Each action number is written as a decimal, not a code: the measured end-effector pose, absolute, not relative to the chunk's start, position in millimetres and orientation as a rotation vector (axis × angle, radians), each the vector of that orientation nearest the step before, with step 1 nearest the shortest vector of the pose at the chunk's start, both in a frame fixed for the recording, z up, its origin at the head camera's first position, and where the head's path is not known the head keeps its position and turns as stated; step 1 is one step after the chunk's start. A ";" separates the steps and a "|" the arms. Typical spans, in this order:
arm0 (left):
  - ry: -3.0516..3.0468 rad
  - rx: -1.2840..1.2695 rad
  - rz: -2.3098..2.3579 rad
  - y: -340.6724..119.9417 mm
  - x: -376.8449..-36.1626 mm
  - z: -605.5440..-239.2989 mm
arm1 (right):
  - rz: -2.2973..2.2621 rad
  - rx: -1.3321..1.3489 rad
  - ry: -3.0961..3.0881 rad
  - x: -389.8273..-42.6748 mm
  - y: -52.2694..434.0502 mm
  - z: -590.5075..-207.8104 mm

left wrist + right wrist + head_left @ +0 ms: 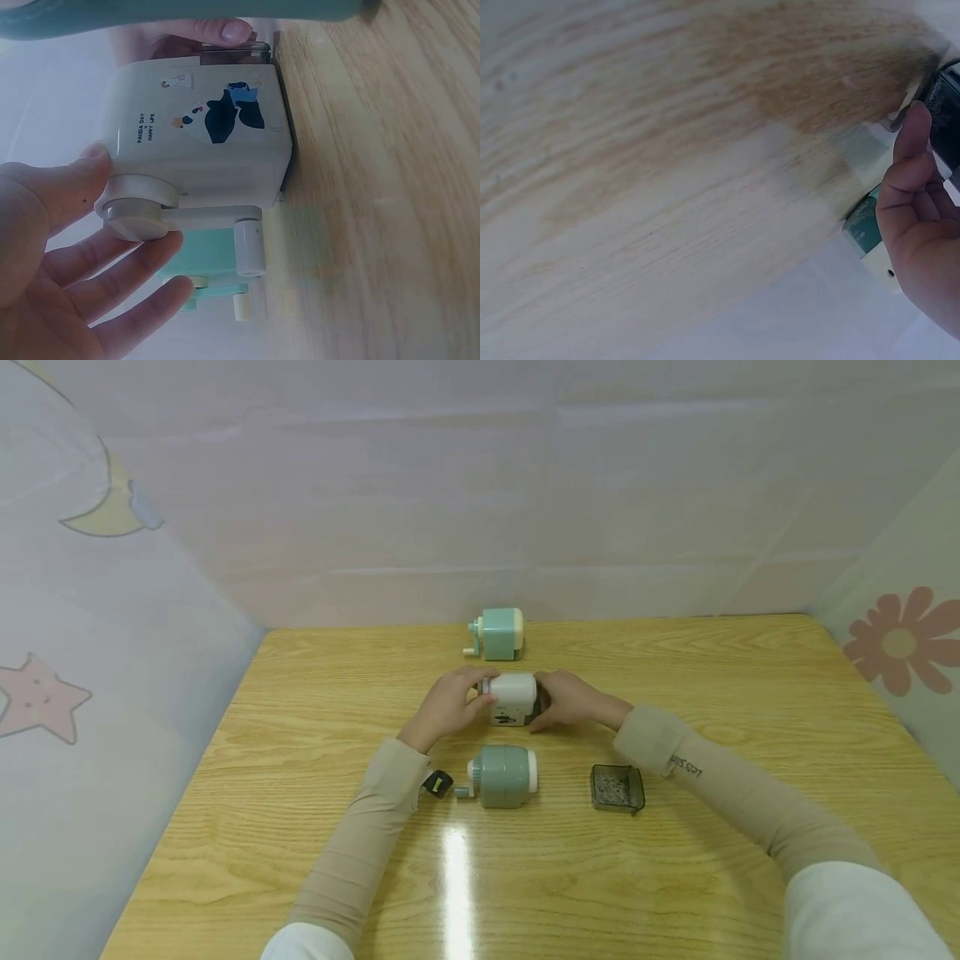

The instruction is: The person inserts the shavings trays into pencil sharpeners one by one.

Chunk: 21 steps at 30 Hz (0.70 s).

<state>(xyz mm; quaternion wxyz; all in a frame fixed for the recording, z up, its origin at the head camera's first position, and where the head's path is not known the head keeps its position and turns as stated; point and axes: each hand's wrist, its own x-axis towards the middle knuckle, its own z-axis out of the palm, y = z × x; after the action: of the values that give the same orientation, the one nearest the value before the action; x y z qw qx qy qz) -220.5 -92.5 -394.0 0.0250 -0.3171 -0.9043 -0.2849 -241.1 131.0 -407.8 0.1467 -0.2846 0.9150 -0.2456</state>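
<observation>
Wooden worktop (675, 877) carried three crank sharpeners in a row from its far edge toward the near one. Midway sat the white sharpener (513, 698); the left hand (447, 703) gripped its crank end, thumb and fingers around the hub, while the right hand (567, 700) held the opposite end. Best to steady the body firmly. Nearby lay a grey-green sharpener (501, 776) and a shavings tray (617, 788).

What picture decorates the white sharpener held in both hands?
A black-and-white panda on the white sharpener, clearest in the left wrist view.
</observation>
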 end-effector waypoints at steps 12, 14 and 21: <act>-2.781 -0.995 -0.889 -92.5 -220.2 -392.6 | -0.721 -0.840 2.633 -241.4 130.1 -408.3; -2.779 -0.995 -0.891 -92.4 -220.1 -392.6 | -0.719 -0.836 2.631 -241.2 129.6 -407.7; -2.773 -0.998 -0.901 -92.4 -220.1 -393.2 | -0.709 -0.835 2.638 -240.6 128.2 -406.7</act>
<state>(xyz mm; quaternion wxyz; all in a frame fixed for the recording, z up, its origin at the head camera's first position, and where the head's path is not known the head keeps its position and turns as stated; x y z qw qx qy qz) -220.1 -92.4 -393.2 0.0301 -0.3236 -0.8994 -0.2924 -240.6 128.2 -406.7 0.1423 -0.2893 0.9142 -0.2457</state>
